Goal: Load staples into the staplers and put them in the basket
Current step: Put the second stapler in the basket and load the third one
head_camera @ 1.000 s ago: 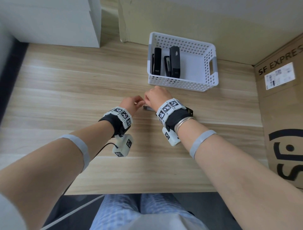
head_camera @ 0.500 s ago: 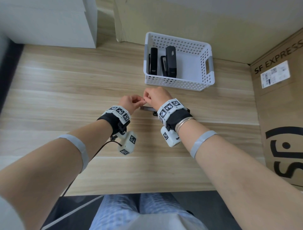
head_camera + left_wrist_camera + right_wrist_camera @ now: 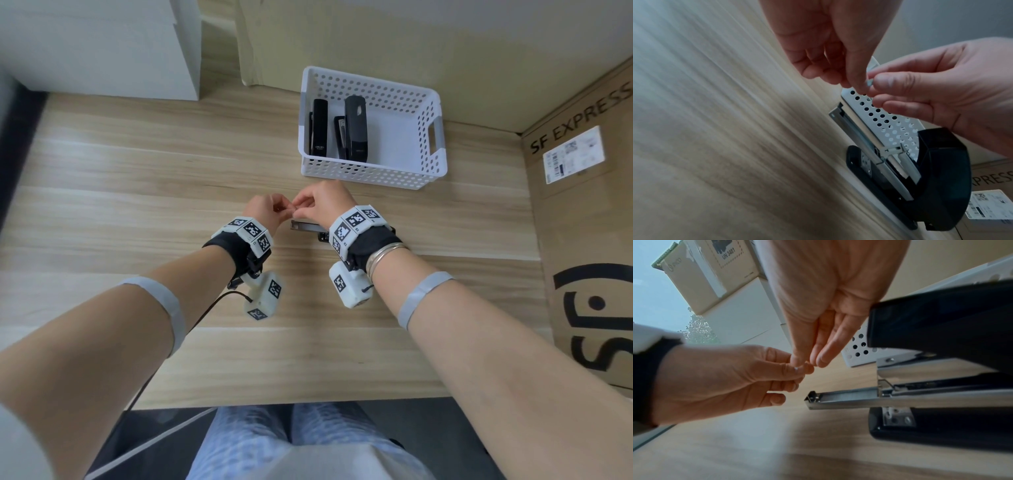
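inside the white basket point(image 3: 424, 137) lie two black staplers point(image 3: 356, 128); both hands point(image 3: 322, 204) pinch staples point(image 3: 869, 82).

Desk: light wood-grain table point(image 3: 144, 192), filling the middle of the head view.
Right edge: brown cardboard box point(image 3: 589, 246) printed "SF EXPRESS", with a white shipping label point(image 3: 573, 155) at upper right of the frame.
Upper left: white cabinet point(image 3: 102, 44) standing at the table's far edge.
Top centre: beige board point(image 3: 394, 37) upright behind the table.
Bottom centre: blue patterned trousers point(image 3: 267, 442).
Right wrist view, upper left: stacked cartons point(image 3: 715, 269), one marked "UN 3481".
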The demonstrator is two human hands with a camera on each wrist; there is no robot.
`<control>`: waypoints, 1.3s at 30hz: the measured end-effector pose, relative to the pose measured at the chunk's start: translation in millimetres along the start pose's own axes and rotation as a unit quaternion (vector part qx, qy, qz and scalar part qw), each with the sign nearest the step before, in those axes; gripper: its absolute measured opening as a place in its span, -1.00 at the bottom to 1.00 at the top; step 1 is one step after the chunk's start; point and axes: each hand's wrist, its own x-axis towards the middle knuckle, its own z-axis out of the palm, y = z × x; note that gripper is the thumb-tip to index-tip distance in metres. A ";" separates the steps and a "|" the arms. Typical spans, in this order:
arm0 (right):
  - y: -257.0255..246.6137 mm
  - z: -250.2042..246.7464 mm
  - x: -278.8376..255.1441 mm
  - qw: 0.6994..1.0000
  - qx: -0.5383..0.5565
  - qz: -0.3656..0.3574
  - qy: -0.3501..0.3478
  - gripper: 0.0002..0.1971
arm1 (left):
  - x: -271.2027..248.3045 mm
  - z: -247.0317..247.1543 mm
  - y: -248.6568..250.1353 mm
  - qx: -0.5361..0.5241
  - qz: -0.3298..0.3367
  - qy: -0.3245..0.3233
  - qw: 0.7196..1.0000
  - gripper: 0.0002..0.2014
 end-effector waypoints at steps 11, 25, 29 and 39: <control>-5.7 3.5 -5.1 0.997 -0.075 0.002 -0.010 -0.85 | -2.9 2.0 -8.7 0.017 0.012 0.007 1.000 -0.81; -5.5 26.0 -4.4 0.964 -0.266 -0.022 -0.012 -0.74 | -7.2 -2.0 -25.3 0.097 -0.052 -0.037 0.993 -0.78; -6.0 25.1 -3.5 0.964 -0.266 -0.014 -0.009 -0.75 | -6.2 -3.0 -25.9 0.092 -0.053 -0.036 0.994 -0.79; -8.1 22.5 -0.2 0.971 -0.239 0.015 -0.022 -0.77 | -5.6 -4.6 -24.8 0.097 -0.048 -0.043 0.993 -0.78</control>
